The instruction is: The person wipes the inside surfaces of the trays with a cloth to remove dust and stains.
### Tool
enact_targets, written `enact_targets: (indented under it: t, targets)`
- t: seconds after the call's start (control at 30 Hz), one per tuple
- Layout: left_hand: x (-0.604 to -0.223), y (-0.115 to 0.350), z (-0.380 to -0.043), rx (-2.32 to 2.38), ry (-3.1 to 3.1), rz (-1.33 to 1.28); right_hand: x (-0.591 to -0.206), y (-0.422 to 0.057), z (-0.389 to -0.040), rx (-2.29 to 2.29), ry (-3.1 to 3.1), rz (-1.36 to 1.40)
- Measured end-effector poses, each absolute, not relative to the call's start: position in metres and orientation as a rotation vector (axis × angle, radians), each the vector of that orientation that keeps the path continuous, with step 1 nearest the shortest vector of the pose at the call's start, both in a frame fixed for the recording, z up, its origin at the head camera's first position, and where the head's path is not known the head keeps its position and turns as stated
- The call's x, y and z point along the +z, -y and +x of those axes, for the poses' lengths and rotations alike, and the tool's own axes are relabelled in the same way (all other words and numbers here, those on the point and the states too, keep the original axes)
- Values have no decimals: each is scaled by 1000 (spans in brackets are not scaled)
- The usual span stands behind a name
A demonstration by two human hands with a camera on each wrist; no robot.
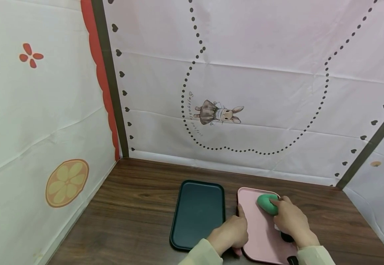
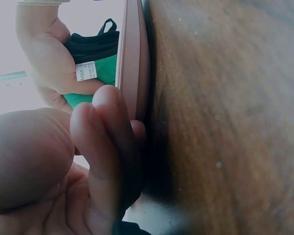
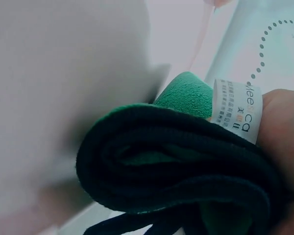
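Observation:
A pink tray lies on the table, with a rolled or folded green cloth over its right part. My right hand grips the cloth from its right side, the index finger lying across the green. In the right wrist view, dark folded layers and a white printed label show at the cloth's near end. A black loop sticks out there in the left wrist view. My left hand touches the pink tray's left edge, index finger stretched along it; two other fingers are slightly bent.
A dark teal tray lies left of the pink one, close to my left hand. The brown wooden table reaches back to a white printed curtain. Another printed curtain stands along the left side.

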State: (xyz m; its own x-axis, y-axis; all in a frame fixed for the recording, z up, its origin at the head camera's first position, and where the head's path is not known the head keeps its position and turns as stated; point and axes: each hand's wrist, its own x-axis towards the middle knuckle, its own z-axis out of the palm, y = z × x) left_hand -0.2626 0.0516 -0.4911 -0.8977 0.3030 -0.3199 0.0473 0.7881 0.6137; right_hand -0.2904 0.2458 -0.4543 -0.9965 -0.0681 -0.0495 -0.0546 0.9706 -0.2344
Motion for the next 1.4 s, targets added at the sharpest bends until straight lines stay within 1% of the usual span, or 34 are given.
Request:
enact_targets:
  t: [0.67, 1.07, 1.4]
  targets:
    - [-493, -53, -266, 906, -2537, 261, -434, -252, -281, -441, -3082, -61]
    - [-493, -52, -266, 899, -2533, 248, -427, -269, -279, -428, -3162, -63]
    - [-493, -52, -267, 899, -2509, 251, -428, -286, -281, -420, -3119, 30]
